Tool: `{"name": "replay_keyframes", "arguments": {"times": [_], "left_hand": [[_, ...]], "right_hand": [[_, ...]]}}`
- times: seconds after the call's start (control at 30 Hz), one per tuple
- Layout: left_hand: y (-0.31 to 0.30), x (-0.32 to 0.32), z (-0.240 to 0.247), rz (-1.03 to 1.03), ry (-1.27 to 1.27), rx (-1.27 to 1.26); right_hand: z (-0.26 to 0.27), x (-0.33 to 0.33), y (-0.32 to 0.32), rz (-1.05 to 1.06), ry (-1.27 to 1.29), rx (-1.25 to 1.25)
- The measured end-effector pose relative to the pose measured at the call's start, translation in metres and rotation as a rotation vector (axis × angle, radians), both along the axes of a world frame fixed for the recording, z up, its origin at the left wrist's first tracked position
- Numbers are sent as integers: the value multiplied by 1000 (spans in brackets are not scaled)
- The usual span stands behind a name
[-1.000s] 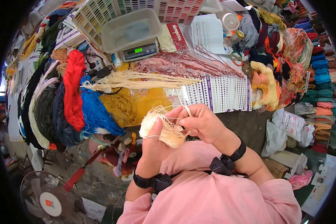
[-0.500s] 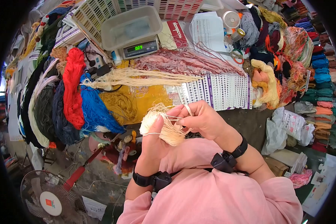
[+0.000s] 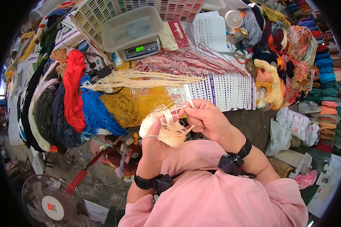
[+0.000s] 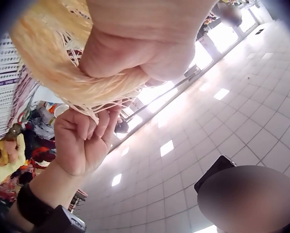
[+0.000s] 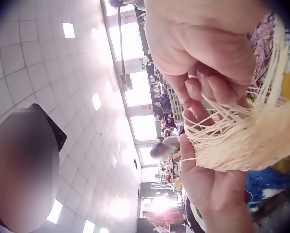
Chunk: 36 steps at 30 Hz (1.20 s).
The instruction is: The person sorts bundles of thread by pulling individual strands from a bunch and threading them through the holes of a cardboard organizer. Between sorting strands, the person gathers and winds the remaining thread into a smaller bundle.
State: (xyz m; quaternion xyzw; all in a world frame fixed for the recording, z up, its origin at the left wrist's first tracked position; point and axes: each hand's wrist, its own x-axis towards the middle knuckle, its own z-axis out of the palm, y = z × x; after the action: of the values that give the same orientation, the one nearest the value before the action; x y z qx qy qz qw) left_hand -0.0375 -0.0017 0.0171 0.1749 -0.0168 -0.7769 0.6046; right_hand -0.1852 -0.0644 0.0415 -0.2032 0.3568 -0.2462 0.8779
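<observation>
In the head view my left hand [image 3: 154, 143] grips a small hank of cream yarn [image 3: 172, 135], its thumb lying over the near side. A thin strand loops across that thumb. Close by on the right, my right hand [image 3: 210, 120] pinches a strand of the yarn between thumb and fingers at the hank's upper end. From the left wrist, the hank [image 4: 52, 68] bends under my left hand [image 4: 135, 43]. The right wrist view has loose loops spreading from the hank [image 5: 261, 138] beside the curled fingers of my right hand [image 5: 198, 48].
On the table lie a long cream hank [image 3: 147, 79], reddish-pink yarn [image 3: 185, 62], punched cards [image 3: 231, 94] and a scale [image 3: 142, 50] bearing a plastic tub [image 3: 132, 30]. Red [image 3: 75, 87] and blue [image 3: 96, 109] hanks hang over the left edge. A floor fan [image 3: 53, 206] stands lower left.
My right hand has shifted slightly, its fingers raising the strand at the hank's upper end. The left hand keeps its grip and has barely moved. The scale's reading went from 0.08 to 0.09.
</observation>
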Motion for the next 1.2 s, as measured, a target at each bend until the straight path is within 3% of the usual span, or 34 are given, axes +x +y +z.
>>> {"name": "replay_keyframes", "arguments": {"times": [0.13, 0.23, 0.33, 0.43, 0.47, 0.53, 0.57, 0.6, 0.63, 0.67, 0.7, 0.73, 0.77, 0.8, 0.83, 0.9, 0.93, 0.97, 1.07, 1.1, 1.17, 1.2], "left_hand": [[2, 1, -10, 14, 42, -60], [0, 0, -9, 15, -87, 19], [-3, -5, 1, 76, -147, 137], [-3, -1, -13, 2, -401, -126], [-5, -5, -15, 24, -433, -105], [-16, -3, -12, -144, -174, -120], [-22, -6, -9, -255, -310, -85], [-27, -8, -4, -376, -438, -58], [-37, -16, 3, -378, -783, -91], [-41, -13, -18, -404, -929, -247], [-46, -1, -25, -495, -693, -110], [-51, 11, -32, -567, -476, 56], [-53, 12, -26, -424, -507, 113], [-49, 27, -54, -360, -440, 82], [-43, 40, -66, -179, -306, 213], [-38, 76, -91, 82, 232, 325], [-18, 107, -126, 199, 346, 223], [6, 144, -157, 342, 383, 328], [117, 305, -231, 289, -634, 733], [128, 329, -224, 134, -766, 834], [108, 310, -204, 516, -803, 1105], [81, 267, -181, 370, -1252, 768]], "right_hand": [[9, 7, 1, 152, 285, -213], [2, 10, 5, 194, 343, -396], [17, 10, 1, 137, 335, -287], [0, -2, 1, 38, 97, -237], [4, -7, 0, 29, 6, -110], [2, -28, -1, 149, -170, 127], [0, -37, 0, 216, -268, 251], [0, -44, -1, 268, -151, 179], [5, -50, -1, 324, 166, -136], [15, -57, -4, 380, 483, -456], [20, -66, -9, 426, 797, -781], [19, -81, -17, 454, 665, -780], [18, -93, -23, 331, 499, -754], [16, -106, -30, 213, 330, -720], [13, -120, -38, 98, 158, -678], [9, -158, -57, -301, -290, -259], [-4, -184, -70, -388, -382, -164], [-25, -216, -84, -480, -470, -65], [-115, -346, -119, -782, -6, -246], [-141, -412, -131, -871, 159, -325], [-160, -540, -139, -1069, 474, -555], [-157, -548, -144, -1142, 407, -494]]}}
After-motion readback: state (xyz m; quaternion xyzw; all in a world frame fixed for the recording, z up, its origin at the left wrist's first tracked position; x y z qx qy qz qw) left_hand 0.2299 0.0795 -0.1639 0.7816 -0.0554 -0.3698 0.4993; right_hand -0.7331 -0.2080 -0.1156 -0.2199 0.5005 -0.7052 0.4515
